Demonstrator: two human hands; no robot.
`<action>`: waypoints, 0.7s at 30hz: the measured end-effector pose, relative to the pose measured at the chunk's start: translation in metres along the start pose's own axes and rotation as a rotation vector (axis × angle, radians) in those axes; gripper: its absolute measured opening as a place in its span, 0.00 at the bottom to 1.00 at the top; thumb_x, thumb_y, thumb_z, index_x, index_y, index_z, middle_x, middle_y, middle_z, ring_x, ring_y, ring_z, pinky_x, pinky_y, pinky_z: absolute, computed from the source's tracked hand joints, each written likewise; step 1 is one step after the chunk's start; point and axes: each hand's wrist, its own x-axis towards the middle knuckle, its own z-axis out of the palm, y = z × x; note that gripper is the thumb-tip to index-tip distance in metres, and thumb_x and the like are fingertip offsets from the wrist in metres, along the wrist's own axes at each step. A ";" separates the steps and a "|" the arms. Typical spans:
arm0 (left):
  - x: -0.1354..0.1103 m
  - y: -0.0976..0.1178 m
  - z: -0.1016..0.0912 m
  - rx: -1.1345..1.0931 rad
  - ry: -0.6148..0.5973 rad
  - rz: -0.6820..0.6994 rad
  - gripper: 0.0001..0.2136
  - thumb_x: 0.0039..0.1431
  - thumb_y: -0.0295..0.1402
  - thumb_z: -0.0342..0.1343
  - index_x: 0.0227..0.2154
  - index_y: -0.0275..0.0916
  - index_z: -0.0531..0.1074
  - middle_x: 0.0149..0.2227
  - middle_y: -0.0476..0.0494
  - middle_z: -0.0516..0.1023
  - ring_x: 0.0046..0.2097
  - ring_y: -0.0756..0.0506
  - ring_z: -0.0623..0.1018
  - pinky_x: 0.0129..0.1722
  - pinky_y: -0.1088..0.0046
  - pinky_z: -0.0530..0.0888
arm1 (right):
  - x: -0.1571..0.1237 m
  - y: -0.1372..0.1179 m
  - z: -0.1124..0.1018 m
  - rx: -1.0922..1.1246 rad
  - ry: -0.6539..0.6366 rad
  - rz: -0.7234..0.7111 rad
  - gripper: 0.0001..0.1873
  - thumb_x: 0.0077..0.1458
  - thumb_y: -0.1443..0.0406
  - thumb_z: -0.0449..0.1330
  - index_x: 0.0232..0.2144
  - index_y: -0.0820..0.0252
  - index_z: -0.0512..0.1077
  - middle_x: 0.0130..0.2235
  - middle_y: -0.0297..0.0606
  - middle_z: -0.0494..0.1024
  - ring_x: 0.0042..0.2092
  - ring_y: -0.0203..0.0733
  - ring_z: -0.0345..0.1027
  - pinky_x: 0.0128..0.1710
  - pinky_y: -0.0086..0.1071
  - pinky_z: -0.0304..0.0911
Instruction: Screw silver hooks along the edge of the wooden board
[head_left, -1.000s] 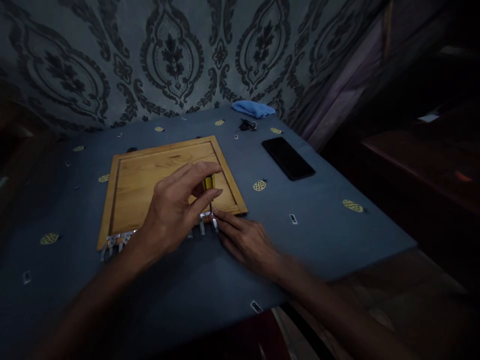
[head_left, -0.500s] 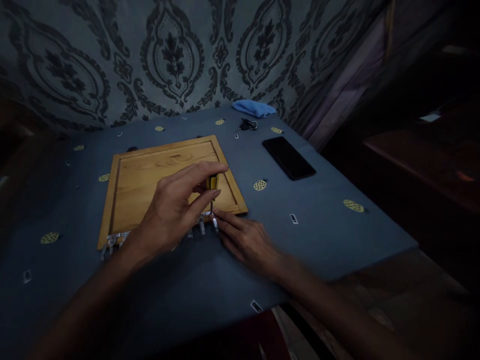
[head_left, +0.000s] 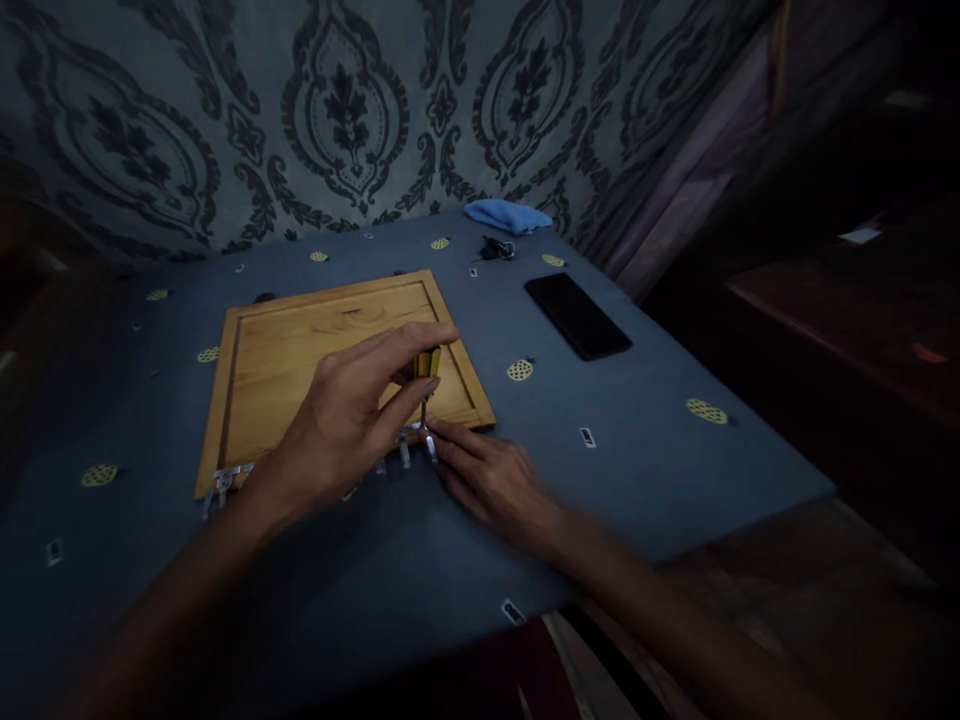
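Note:
A framed wooden board point(head_left: 300, 370) lies flat on a table under a blue cloth point(head_left: 637, 440). My left hand point(head_left: 352, 420) pinches the yellow handle of a small screwdriver point(head_left: 426, 375), which stands upright with its tip on a metal hook bracket point(head_left: 416, 440) at the board's near edge. My right hand point(head_left: 487, 480) rests on the cloth with its fingertips pressed against that bracket. Another metal bracket point(head_left: 225, 485) sits at the board's near left corner.
A black phone point(head_left: 577, 315) lies to the right of the board. A blue folded cloth point(head_left: 506, 215) and a bunch of keys point(head_left: 495, 248) sit at the back by the patterned wall. The table's edge drops off at the right and front.
My left hand has shifted slightly right and up on the screwdriver handle, its fingers turning; the right hand stays on the bracket.

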 end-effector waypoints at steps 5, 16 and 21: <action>-0.001 -0.002 0.003 0.139 0.085 0.006 0.14 0.63 0.28 0.61 0.52 0.40 0.72 0.43 0.45 0.78 0.39 0.49 0.78 0.37 0.75 0.78 | 0.000 0.000 0.000 0.000 -0.021 0.013 0.20 0.65 0.70 0.53 0.57 0.64 0.71 0.59 0.52 0.76 0.48 0.48 0.80 0.43 0.40 0.78; 0.000 -0.001 0.002 0.097 0.067 -0.039 0.14 0.63 0.29 0.61 0.51 0.39 0.71 0.48 0.43 0.78 0.44 0.47 0.79 0.41 0.72 0.79 | 0.000 0.000 0.000 0.013 -0.020 0.015 0.20 0.65 0.71 0.53 0.57 0.65 0.71 0.58 0.52 0.76 0.48 0.48 0.80 0.43 0.41 0.79; -0.001 -0.001 0.001 0.021 0.037 -0.061 0.14 0.64 0.27 0.58 0.52 0.41 0.71 0.48 0.44 0.78 0.42 0.48 0.80 0.42 0.74 0.78 | 0.001 -0.001 -0.003 0.015 -0.023 0.015 0.19 0.65 0.71 0.53 0.56 0.64 0.71 0.59 0.51 0.75 0.48 0.49 0.80 0.44 0.41 0.79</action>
